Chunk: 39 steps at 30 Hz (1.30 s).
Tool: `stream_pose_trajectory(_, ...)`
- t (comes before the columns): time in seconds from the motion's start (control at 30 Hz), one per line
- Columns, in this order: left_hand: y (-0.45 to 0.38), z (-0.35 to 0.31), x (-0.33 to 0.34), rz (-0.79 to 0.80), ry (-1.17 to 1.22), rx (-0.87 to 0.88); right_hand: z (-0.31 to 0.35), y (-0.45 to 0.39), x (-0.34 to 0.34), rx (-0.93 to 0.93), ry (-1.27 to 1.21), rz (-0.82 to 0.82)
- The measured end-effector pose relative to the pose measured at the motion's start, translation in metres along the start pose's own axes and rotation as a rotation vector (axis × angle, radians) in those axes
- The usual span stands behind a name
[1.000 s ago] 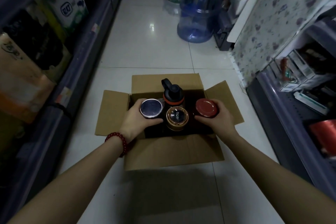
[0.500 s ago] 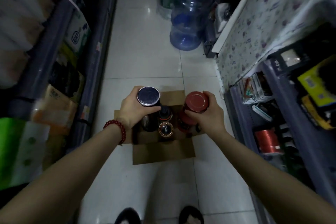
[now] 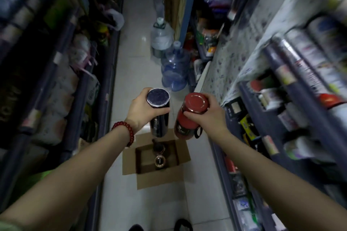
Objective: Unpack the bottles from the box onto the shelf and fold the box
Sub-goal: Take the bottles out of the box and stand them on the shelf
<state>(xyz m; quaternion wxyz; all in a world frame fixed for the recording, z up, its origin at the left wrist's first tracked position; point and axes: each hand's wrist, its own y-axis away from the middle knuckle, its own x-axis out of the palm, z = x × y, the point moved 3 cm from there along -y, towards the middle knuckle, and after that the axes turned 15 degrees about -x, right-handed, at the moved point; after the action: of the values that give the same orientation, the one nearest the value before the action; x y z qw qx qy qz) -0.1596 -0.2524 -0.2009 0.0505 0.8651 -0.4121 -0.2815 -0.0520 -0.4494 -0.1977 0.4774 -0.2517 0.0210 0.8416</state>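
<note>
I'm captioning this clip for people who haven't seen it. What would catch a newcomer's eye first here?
Two bottles held up mid-frame: the left hand grips a dark bottle, the right hand a red bottle. Below them the open cardboard box sits on the pale floor with two more bottles inside. Packed shelves line the narrow aisle on both sides.

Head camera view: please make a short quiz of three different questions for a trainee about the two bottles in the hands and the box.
1. True or false: the open brown cardboard box on the floor is empty.
2. Which hand grips the red bottle with a red lid?
3. The left hand grips: A) tall dark bottle with a silver-rimmed lid; B) blue water jug.

Key: 1 false, bottles remain inside; 2 right hand; 3 A.
</note>
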Motion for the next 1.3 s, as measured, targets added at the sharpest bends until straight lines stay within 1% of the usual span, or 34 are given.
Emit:
stream_pose_trajectory(0.2,0.031,-0.120,-0.009,-0.003,0.018,0.094,0.080,-0.037,-0.080,-0.081,-0.031,-0.025)
stream_pose_trajectory(0.33,0.053,-0.183,-0.007,-0.012,0.014,0.179,0.123,-0.049,-0.129,-0.134,-0.049,-0.096)
stream_pose_trajectory(0.47,0.064,-0.240,-0.003,0.036,0.027,0.270,0.157,-0.057,-0.172,-0.168,-0.079,-0.166)
stream_pose_trajectory(0.63,0.060,-0.304,0.002,0.177,0.118,0.379,0.195,-0.068,-0.222,-0.195,-0.118,-0.274)
stream_pose_trajectory(0.73,0.056,-0.340,0.009,0.319,0.149,0.450,0.216,-0.068,-0.251,-0.201,-0.123,-0.320)
stream_pose_trajectory(0.8,0.054,-0.363,0.017,0.423,0.184,0.477,0.228,-0.065,-0.269,-0.200,-0.125,-0.380)
stream_pose_trajectory(0.9,0.059,-0.399,0.031,0.527,0.216,0.536,0.245,-0.058,-0.295,-0.215,-0.134,-0.484)
stream_pose_trajectory(1.13,0.106,-0.472,0.067,0.744,0.319,0.674,0.287,-0.020,-0.356,-0.265,-0.060,-0.711)
stream_pose_trajectory(1.23,0.131,-0.498,0.080,0.813,0.376,0.712,0.307,-0.001,-0.379,-0.286,-0.042,-0.771)
stream_pose_trajectory(1.3,0.146,-0.515,0.086,0.866,0.406,0.727,0.322,0.009,-0.393,-0.303,-0.038,-0.783)
